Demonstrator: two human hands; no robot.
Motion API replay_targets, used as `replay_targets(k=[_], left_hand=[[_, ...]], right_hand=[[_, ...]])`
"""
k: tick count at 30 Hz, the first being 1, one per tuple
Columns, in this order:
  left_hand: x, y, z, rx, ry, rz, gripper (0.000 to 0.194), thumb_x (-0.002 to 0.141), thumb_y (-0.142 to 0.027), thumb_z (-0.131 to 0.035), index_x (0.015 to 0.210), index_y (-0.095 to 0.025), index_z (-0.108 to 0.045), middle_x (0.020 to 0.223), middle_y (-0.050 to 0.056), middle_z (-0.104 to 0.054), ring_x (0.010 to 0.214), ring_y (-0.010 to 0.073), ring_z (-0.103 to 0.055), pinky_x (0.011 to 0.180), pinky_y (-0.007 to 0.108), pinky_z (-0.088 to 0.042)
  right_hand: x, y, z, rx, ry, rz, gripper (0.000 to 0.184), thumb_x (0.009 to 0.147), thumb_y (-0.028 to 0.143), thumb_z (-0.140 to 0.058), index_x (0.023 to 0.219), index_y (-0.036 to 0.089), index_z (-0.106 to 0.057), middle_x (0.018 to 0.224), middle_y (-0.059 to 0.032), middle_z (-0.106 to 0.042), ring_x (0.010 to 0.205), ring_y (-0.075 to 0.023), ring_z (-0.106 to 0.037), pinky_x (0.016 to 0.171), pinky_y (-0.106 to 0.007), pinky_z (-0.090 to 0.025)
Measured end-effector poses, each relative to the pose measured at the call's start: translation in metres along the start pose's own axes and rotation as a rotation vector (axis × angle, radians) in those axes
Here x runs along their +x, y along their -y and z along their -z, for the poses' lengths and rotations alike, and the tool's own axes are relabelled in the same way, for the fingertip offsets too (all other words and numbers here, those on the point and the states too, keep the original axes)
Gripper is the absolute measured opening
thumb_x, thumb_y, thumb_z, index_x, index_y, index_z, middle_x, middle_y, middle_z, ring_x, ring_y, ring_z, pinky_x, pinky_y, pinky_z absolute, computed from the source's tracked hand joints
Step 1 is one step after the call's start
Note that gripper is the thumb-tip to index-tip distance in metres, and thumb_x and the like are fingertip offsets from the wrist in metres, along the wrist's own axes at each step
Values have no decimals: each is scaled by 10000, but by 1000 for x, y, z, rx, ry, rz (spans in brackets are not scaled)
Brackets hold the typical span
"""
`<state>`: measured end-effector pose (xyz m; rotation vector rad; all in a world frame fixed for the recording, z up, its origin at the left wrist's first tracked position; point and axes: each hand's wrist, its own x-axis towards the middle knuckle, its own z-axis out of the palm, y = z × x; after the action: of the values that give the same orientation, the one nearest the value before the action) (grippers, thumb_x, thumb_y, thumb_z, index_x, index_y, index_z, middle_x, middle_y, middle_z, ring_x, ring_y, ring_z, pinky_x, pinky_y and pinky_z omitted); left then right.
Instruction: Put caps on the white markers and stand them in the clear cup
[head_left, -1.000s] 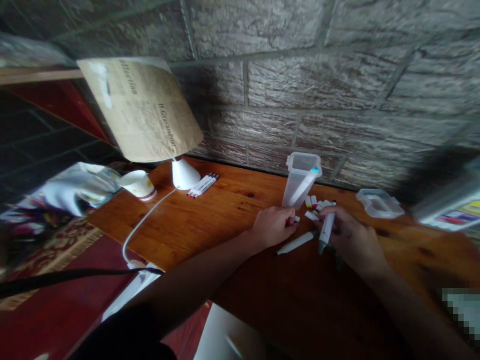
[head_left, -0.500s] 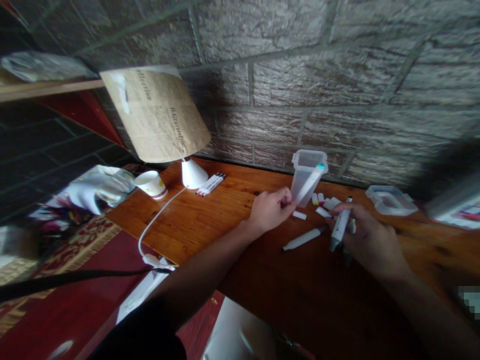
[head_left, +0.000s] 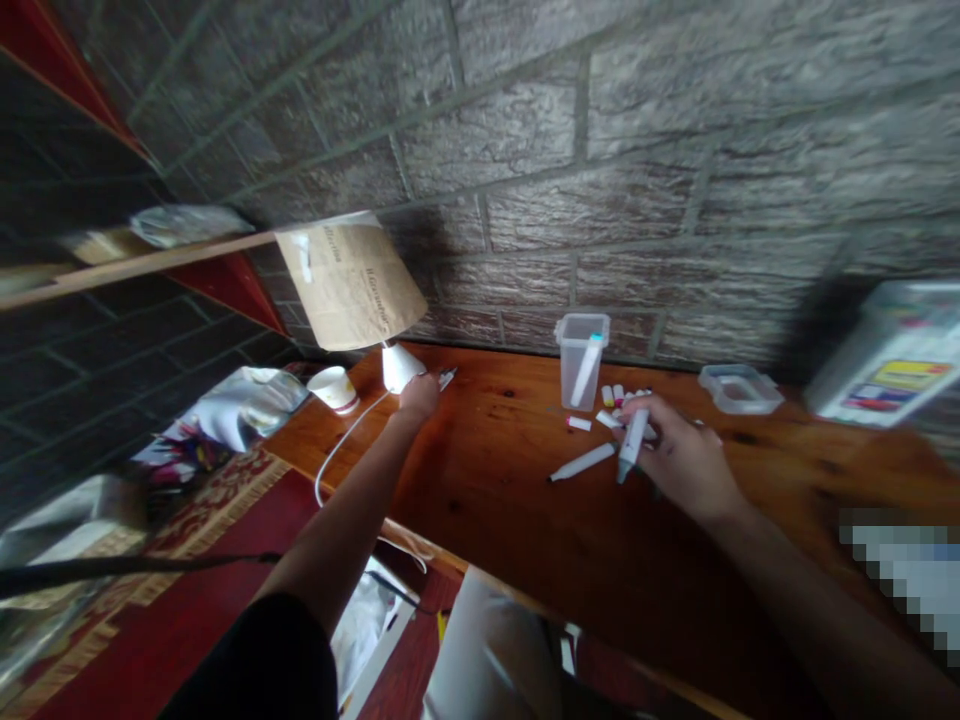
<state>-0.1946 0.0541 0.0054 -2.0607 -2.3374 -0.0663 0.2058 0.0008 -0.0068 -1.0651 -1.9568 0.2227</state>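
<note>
Markers [head_left: 583, 463] on wooden table [head_left: 495, 470], brick wall [head_left: 525, 245] behind, red fabric [head_left: 195, 620] (fringed) left

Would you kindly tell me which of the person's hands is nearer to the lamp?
Left: the left hand is close beside the base of the lamp; the right hand is well off to the right, past the clear container, holding a marker.

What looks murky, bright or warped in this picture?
Head view: the table is dark at its near side; the brick wall has a pale sheen; the plastic box at far right looks slanted and blurred; coarse squares mask a patch at lower right; marks on the marker in the right fingers are unreadable.
</note>
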Motion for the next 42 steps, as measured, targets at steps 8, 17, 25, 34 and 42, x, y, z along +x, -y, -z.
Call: replay_targets(k=[8,17,25,34,42], left_hand=[[-24,-26,18,-228,86,-171,216,801,-323,-702,965,-202,-772,981,63,-763,906,211,-700,807,263,-506],[-72,-94,19,-629,113,-402,255,575,-327,-839,794,-228,-751,708,0,-696,640,160,-598,599,250,-449],[-62,-107,17,-1097,259,-315,400,541,-339,-898,869,-165,-747,881,85,-746,760,194,-681,704,302,-533],[-31,-86,-14,-1188,-38,-213,454,650,-601,-791,670,-162,-675,622,20,-645,546,104,-517,540,224,-405],[-28,-77,-29,-1307,-38,-181,468,674,-608,-785,673,-159,-654,613,4,-606,548,93,-461,533,215,-359]], right_hand=[[-1,2,-7,103,-36,-12,139,827,232,-627,961,245,-593,927,-45,-732,786,-214,-693,720,-324,-525],[0,6,-1,160,97,-80,205,776,127,-615,937,252,-601,883,-35,-724,820,-224,-674,754,-334,-499],[-1,10,4,246,289,-26,88,810,178,-647,870,232,-613,729,3,-665,648,-159,-593,605,-255,-408],[1,3,15,245,509,-33,116,791,191,-675,884,223,-613,695,31,-645,612,-135,-578,562,-226,-378],[5,6,28,194,495,-5,113,840,282,-656,944,243,-633,800,12,-709,706,-152,-637,635,-243,-442]])
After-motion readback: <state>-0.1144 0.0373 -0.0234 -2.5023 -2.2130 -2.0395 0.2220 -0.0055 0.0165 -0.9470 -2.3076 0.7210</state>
